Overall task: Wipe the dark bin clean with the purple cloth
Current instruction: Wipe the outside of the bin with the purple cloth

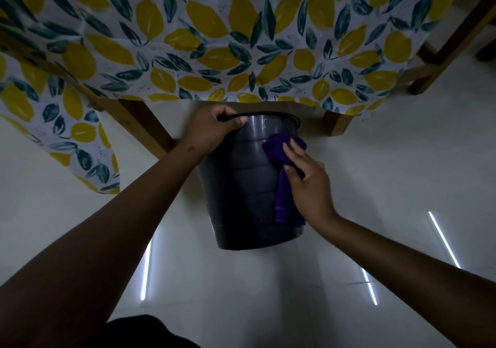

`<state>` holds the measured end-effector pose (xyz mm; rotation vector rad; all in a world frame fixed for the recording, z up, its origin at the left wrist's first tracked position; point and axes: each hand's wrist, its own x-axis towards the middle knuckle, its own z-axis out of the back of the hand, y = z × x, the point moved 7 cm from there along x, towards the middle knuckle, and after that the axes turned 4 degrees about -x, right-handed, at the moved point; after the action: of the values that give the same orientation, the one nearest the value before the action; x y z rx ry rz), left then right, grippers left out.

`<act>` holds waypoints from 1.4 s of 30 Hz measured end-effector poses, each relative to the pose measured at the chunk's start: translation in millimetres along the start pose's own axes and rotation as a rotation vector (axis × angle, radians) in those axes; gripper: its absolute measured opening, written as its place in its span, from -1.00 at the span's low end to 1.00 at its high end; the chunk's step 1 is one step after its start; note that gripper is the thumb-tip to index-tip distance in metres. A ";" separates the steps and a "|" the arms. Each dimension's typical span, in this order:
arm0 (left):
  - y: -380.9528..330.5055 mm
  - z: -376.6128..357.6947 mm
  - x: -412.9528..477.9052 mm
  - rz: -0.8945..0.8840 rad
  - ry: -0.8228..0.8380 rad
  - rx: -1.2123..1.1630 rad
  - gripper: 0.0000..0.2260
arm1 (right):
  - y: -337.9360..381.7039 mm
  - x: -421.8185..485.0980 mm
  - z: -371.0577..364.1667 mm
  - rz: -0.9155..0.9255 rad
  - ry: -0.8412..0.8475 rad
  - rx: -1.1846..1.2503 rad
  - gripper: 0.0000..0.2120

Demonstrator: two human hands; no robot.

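Observation:
The dark bin [241, 186] is a ribbed grey-blue plastic pail, held off the white floor in the middle of the view, its rim pointing away from me. My left hand [212, 130] grips the rim at the bin's top left. The purple cloth [281, 159] lies against the bin's right outer wall, bunched near the top and hanging down toward the base. My right hand [306, 178] presses flat on the cloth, fingers spread over it. The inside of the bin is hidden.
A table draped in a lemon-and-leaf tablecloth [214, 39] fills the top of the view. Wooden legs [150, 130] stand left of the bin and another leg [338, 122] to the right. White tiled floor [389, 173] lies all around.

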<state>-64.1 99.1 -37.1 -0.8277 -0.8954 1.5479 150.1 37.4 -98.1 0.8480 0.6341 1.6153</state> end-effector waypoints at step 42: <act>21.5 18.9 0.2 0.126 0.112 -0.111 -0.76 | 37.2 -69.2 -40.8 0.745 0.336 -0.488 -0.46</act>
<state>-90.6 95.0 -47.3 -1.0582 -0.8670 1.5540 101.8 -36.4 -106.3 0.4592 0.1091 2.4878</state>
